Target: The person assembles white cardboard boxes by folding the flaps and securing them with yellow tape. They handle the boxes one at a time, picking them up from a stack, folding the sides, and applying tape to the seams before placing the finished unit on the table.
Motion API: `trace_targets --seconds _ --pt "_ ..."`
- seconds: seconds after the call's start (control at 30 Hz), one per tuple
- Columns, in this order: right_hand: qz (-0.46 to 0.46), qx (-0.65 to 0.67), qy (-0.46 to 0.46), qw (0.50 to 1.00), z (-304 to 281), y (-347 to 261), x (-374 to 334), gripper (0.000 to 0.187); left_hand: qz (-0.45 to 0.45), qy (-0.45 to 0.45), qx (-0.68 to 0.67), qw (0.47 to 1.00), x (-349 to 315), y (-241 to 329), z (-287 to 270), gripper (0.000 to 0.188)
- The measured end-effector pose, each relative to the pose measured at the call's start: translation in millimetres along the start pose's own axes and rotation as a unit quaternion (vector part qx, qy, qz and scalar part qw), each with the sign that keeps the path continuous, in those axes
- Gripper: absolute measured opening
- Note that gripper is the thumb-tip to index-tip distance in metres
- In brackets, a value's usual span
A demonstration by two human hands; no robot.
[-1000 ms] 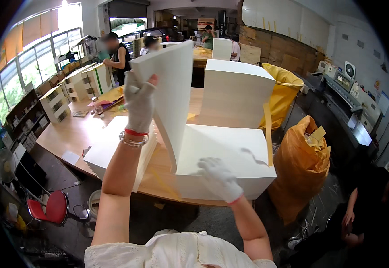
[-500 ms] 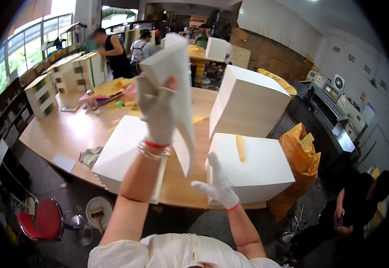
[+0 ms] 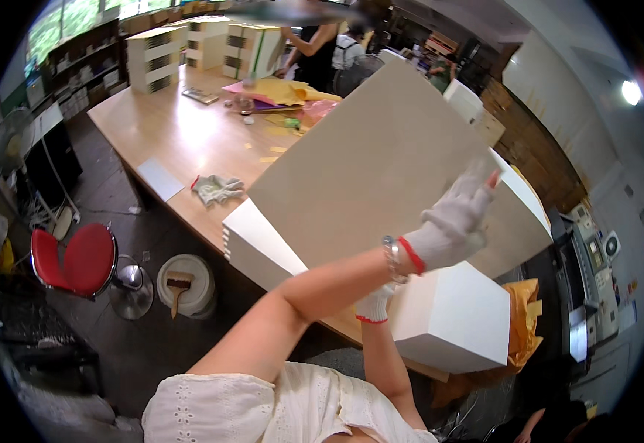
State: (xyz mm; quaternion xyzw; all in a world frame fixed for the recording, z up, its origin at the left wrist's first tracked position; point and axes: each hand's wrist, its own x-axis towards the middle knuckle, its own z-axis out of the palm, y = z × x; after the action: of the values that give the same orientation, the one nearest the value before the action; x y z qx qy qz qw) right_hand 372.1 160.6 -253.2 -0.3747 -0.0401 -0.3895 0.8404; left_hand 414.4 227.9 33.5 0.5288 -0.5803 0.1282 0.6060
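Grip of the left hand [image 3: 449,225], too blurred to tell whether clamped, overlapped the right part of a broad pale slab [image 3: 359,148] tilted over the desk [image 3: 141,127], long axis slanting down rightward, the left forearm crossing the right hand [image 3: 374,303], its grip hidden, beside a white block [image 3: 470,317].

The left hand [image 3: 451,221] swung rightward, its forearm [image 3: 337,288] crossing in front of the right hand [image 3: 375,303] and partly covering it. The white paper slab [image 3: 366,162], nearly edge-on before, turned its broad face to view. The loose glove [image 3: 217,190], partly hidden earlier, came fully into sight.
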Motion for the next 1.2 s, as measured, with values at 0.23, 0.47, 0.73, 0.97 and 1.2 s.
trace_targets --seconds 0.23,0.47,0.73,0.97,1.2 --pt "0.195 -0.231 0.157 0.94 80 13 44 0.042 -0.233 -0.033 0.012 0.972 -110 -151 -159 0.033" --pt "0.165 -0.452 0.064 0.874 94 -10 6 0.057 -0.496 -0.167 0.176 0.834 -187 -183 -258 0.04" --pt "0.046 -0.756 -0.15 0.636 101 -17 -25 0.066 -0.325 -0.112 0.089 0.935 -234 -229 -270 0.044" --pt "0.014 -0.754 -0.145 0.64 101 -12 -24 0.059 -0.307 -0.079 0.009 0.948 -243 -245 -275 0.039" --pt "0.016 -0.757 -0.134 0.639 98 -11 -28 0.06 -0.477 -0.116 -0.024 0.871 -218 -240 -279 0.028"
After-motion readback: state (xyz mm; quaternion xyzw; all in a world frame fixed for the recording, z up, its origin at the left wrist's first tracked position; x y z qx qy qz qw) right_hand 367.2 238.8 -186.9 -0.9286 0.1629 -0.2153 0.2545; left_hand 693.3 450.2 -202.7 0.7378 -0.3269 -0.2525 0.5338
